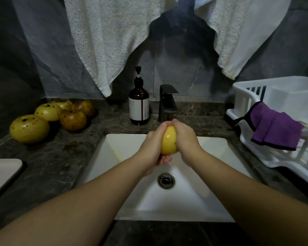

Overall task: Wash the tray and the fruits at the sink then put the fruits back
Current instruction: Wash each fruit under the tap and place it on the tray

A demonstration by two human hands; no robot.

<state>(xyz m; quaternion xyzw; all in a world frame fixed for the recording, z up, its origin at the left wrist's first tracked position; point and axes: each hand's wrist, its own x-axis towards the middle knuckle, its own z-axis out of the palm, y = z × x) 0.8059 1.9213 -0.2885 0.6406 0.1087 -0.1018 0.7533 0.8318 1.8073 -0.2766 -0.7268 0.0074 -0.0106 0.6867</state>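
Fruit (pixel 169 140), yellow, round and smooth, sits over the sink (pixel 185 206) below the faucet (pixel 167 105), clasped between left hand (pixel 154 144) and right hand (pixel 185 139). Likely firm and slippery when wet; cupping both sides suits it.

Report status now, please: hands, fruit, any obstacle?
Left hand and right hand both grip yellow fruit over sink, under faucet. Five fruits wait on counter, nearest. Nothing in the way.
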